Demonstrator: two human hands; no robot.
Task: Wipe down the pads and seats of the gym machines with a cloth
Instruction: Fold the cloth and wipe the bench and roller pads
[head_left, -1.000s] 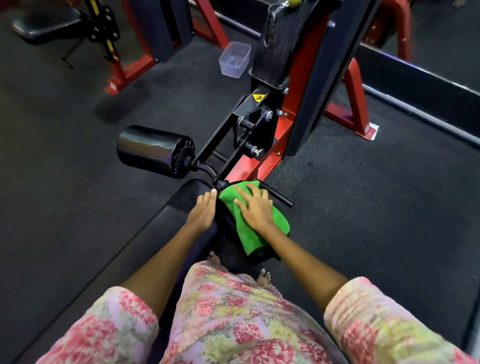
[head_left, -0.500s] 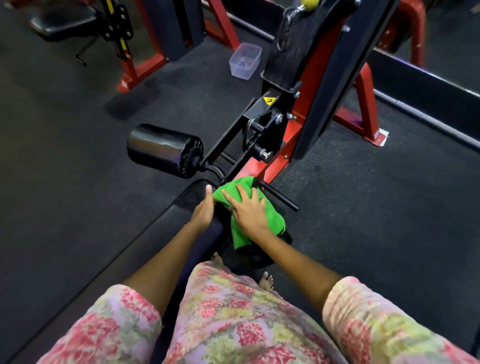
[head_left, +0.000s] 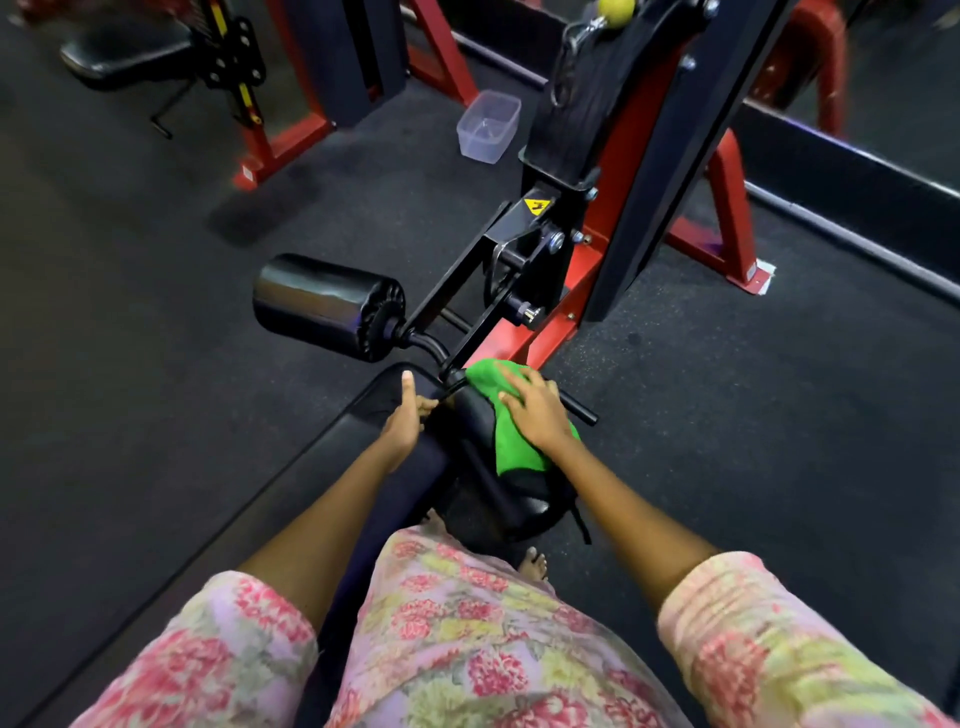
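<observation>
I take the near roller pad (head_left: 498, 467) under my hands as my landmark, and I read from its left. Far up and left of it a black seat (head_left: 124, 54) belongs to another machine with a red base. Left of my pad and a little farther from me, the second roller pad (head_left: 324, 306) sticks out sideways on its bar, well apart from my left hand, with open dark floor (head_left: 130, 364) all round its free end. Directly left of my pad a long black bench (head_left: 332, 441) runs toward me; its far rounded edge lies just past my left thumb.

My left hand (head_left: 405, 418) lies at the pad's left side, thumb straight and pointing away from me. Its fingers go down beside the pad and I cannot tell whether they curl round anything.

On top of my pad lies the green cloth (head_left: 511, 441), draped over its far and right side; the near end of the pad shows bare and shiny. My right hand (head_left: 537, 410) presses flat on the cloth with fingers spread and nearly straight, gripping nothing.

Just right of the pad a short black bar (head_left: 579, 408) juts out over the floor. Beyond the pad rises the red and black machine frame (head_left: 639, 156), and a clear plastic tub (head_left: 488, 127) stands on the floor to the left of that frame. Right of the pad the floor lies open as far as a raised black border (head_left: 857, 171).
</observation>
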